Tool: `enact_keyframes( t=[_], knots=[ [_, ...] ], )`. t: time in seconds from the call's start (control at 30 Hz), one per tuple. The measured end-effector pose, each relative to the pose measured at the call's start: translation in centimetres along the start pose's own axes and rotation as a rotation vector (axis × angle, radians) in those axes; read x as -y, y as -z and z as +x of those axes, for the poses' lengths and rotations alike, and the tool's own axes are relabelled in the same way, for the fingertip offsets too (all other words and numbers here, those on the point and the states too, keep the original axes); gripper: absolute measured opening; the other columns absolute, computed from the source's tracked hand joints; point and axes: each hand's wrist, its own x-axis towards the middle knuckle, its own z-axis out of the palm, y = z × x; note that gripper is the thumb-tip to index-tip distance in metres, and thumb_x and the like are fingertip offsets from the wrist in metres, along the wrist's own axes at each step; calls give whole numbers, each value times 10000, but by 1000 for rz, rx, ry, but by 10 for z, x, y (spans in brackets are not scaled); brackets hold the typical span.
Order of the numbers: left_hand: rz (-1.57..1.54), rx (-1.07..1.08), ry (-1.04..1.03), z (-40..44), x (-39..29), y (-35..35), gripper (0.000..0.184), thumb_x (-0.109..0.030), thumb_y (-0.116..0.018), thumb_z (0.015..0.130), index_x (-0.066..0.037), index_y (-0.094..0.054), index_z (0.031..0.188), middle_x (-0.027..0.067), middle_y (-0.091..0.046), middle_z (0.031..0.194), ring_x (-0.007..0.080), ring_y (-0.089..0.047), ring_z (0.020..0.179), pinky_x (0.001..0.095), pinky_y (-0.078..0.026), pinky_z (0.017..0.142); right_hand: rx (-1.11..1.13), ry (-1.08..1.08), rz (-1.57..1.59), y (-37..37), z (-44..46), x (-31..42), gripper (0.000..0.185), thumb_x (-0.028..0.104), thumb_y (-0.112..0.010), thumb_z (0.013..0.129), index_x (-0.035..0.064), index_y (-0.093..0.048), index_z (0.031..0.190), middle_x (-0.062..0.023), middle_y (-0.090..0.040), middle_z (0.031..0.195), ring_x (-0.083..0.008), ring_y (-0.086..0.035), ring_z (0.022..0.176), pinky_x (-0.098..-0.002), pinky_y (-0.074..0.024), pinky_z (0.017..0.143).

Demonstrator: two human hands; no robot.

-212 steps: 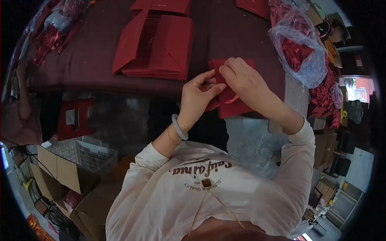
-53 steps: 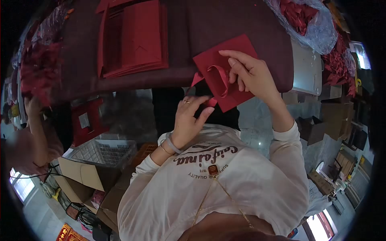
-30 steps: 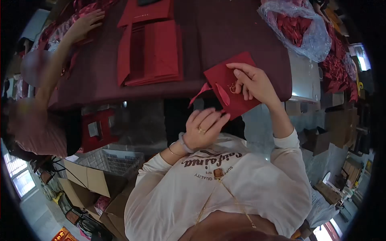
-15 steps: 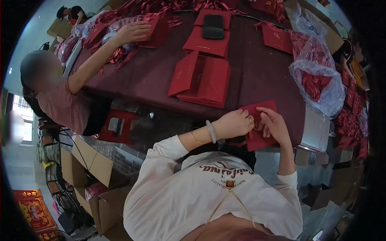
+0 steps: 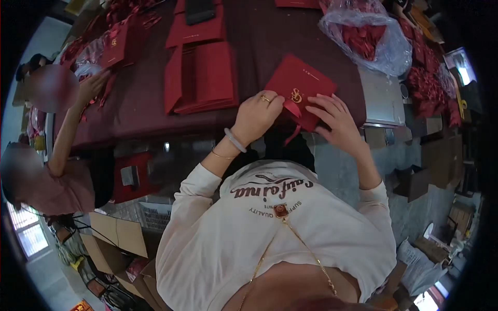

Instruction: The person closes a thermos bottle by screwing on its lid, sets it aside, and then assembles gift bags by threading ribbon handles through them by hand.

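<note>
A flat red paper bag [image 5: 300, 75] with gold lettering lies tilted at the table's front edge between my hands. My left hand [image 5: 258, 115], with a ring and bracelets, is closed at the bag's left side and pinches a red ribbon [image 5: 292, 108]. One ribbon end hangs below the bag's lower edge. My right hand [image 5: 334, 120] rests on the bag's right side with its fingers stretched out and apart. To the left of my hands is a stack of red paper bags [image 5: 205, 78], the top one with its flap raised.
A dark phone [image 5: 199, 11] lies on more red bags behind the stack. A clear plastic bag of red ribbons [image 5: 368, 41] is at the right. On the left a co-worker's hand [image 5: 93, 87] reaches to a red bag [image 5: 115, 45]. Cardboard boxes [image 5: 116, 233] stand on the floor.
The view has shifted, so the table sits higher in it. The bag between my hands is turned, and its gold emblem shows more. The co-worker's hand has drawn back from the bag it covered.
</note>
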Motion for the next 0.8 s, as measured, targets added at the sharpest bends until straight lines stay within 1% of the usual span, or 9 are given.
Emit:
enact_keyframes(
  t=[0.1,0.27,0.33,0.4,0.47,0.53,0.63,0.7,0.8],
  knots=[
    [-41,-38,163,-6,-11,7,191,-71,-664,776,-48,-615,959,90,-594,966,261,-620,876,333,-516,722,-167,-1,-107,-20,-5,-6,496,-2,-620,687,157,-588,1155,-21,-497,1299,-222,-427,1240,-445,-283,1064],
    [-97,20,49,-37,-16,45,199,-84,-673,757,-39,-619,944,92,-586,965,272,-604,903,353,-505,756,-280,12,-146,-33,-4,-13,459,7,-625,681,169,-622,1111,-14,-543,1250,-216,-471,1197,-426,-313,1034],
    [-136,36,342,-47,-24,57,248,-134,-706,746,-35,-618,956,95,-586,954,271,-606,853,356,-503,708,-326,38,-170,-34,-2,-15,445,8,-624,683,176,-635,1095,-11,-563,1227,-212,-493,1173,-416,-328,1018],
    [-118,8,397,-48,-29,55,333,-200,-732,740,-32,-608,999,88,-587,909,257,-598,790,339,-497,667,-482,81,-144,-30,4,-15,416,27,-626,689,189,-656,1071,-2,-597,1182,-204,-539,1110,-398,-357,985],
    [-127,-107,672,-41,-39,47,378,-250,-721,763,-35,-593,1047,86,-587,876,242,-587,774,318,-491,644,-495,102,-170,-22,11,-11,390,47,-629,698,190,-667,1058,0,-617,1148,-199,-565,1063,-393,-376,958],
    [-67,-120,653,-38,-38,39,418,-290,-708,781,-36,-575,1085,71,-582,784,219,-577,697,307,-480,586,-526,127,-216,-19,13,-10,382,54,-630,699,190,-670,1053,-6,-622,1138,-193,-573,1046,-385,-389,938],
    [-103,-42,698,-32,-38,26,361,-287,-706,783,-53,-604,1040,68,-573,690,220,-574,596,306,-456,510,-535,137,-222,-17,13,-8,365,45,-622,702,192,-676,1031,-9,-632,1118,-190,-586,1022,-376,-399,922],
    [-102,-59,636,-31,-34,15,236,-246,-709,778,-69,-627,910,73,-559,613,239,-563,515,310,-436,461,-552,150,-235,-16,13,-4,352,42,-619,700,184,-678,1017,-10,-641,1100,-190,-596,1005,-365,-409,903],
    [-157,-121,639,-37,-28,10,164,-195,-711,780,-55,-628,800,107,-550,602,259,-550,514,323,-421,463,-619,139,-228,-18,10,-5,327,36,-614,696,162,-680,991,-11,-658,1063,-191,-612,975,-341,-426,862]
  ],
)
